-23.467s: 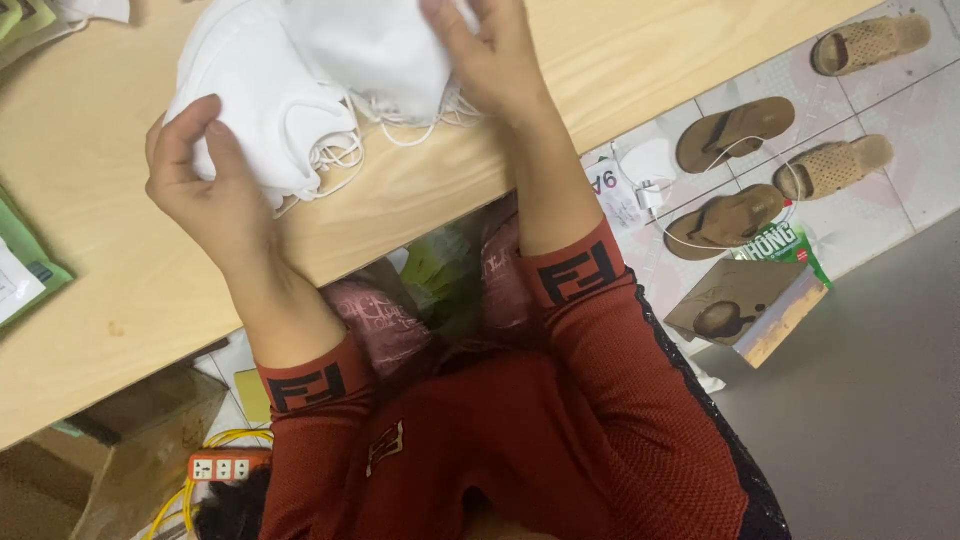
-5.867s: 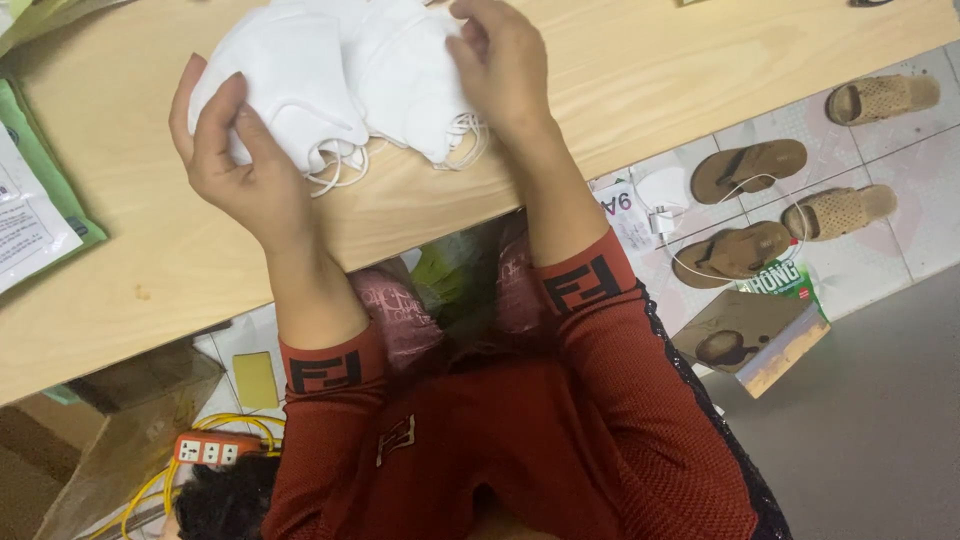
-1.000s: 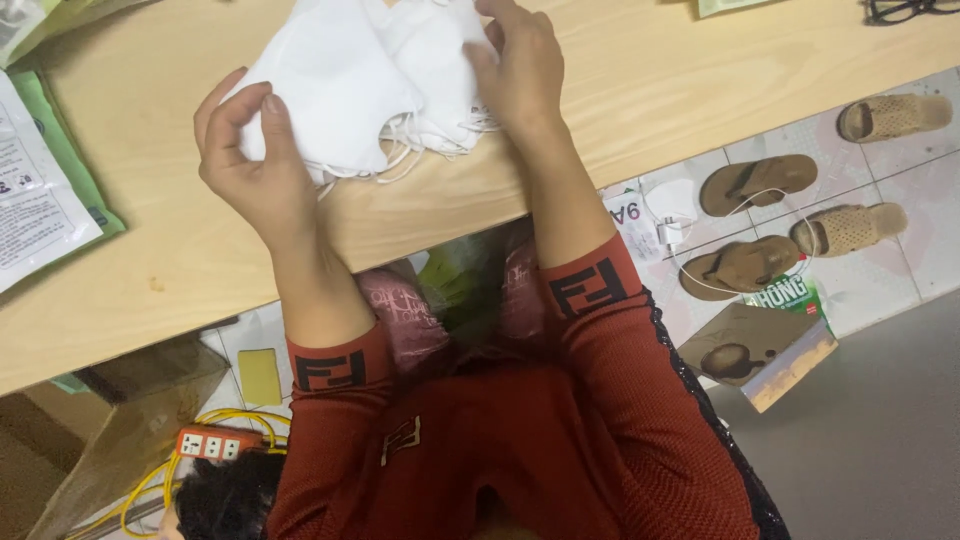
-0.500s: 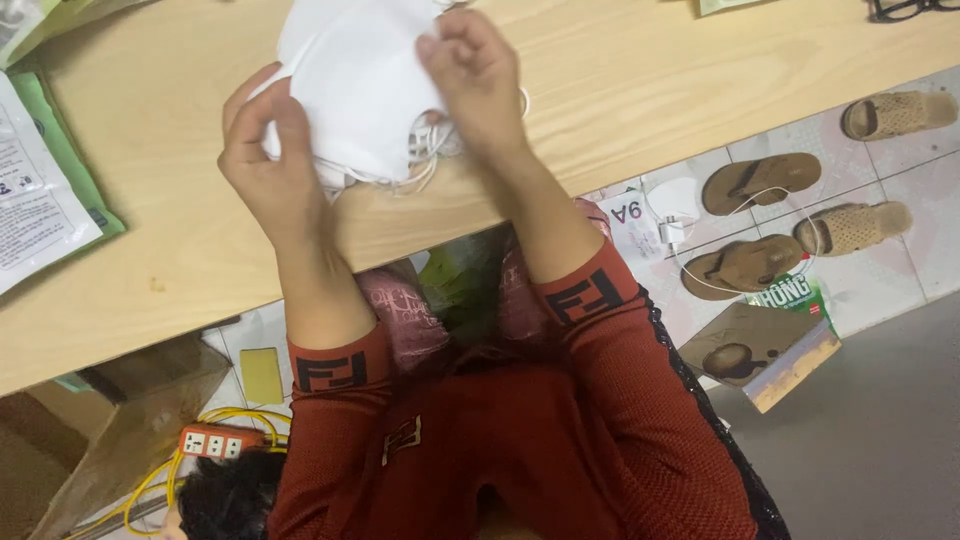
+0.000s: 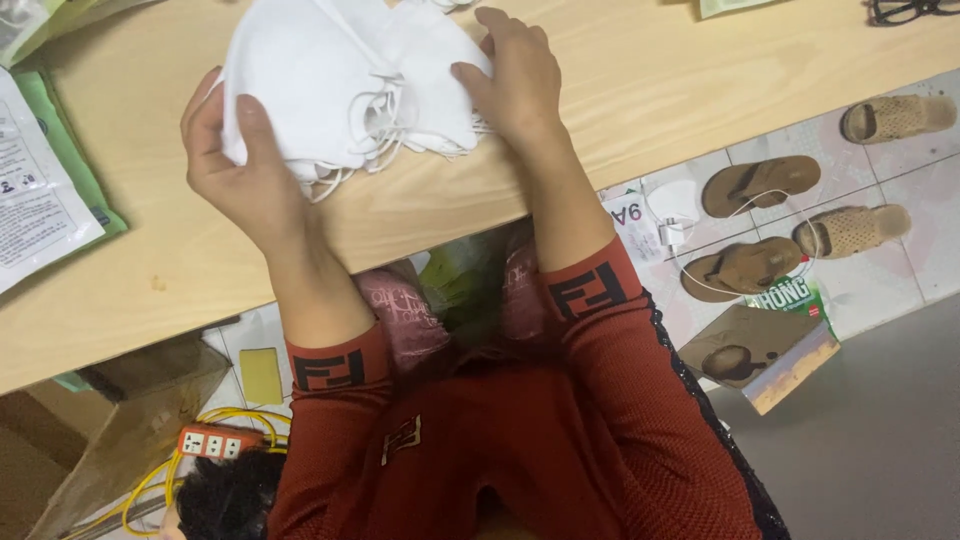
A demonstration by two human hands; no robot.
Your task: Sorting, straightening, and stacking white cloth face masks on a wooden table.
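A pile of white face masks (image 5: 330, 80) with thin elastic loops lies on the light wooden table (image 5: 640, 90) near its front edge. My left hand (image 5: 240, 170) grips the left side of the pile, thumb on top of a mask. My right hand (image 5: 510, 75) presses on the right side of the pile, fingers curled over the masks. Both forearms wear dark red sleeves with patterned cuffs.
Printed white and green packets (image 5: 40, 190) lie at the table's left edge. Glasses (image 5: 915, 10) sit at the far right. On the tiled floor are several sandals (image 5: 760, 185), a booklet (image 5: 765, 350), a white cable, an orange power strip (image 5: 215, 442) and a cardboard box (image 5: 110, 420).
My hands have moved apart again, spreading the mask pile sideways; the right hand shifted right along the table and the left hand lowered onto the pile's left edge.
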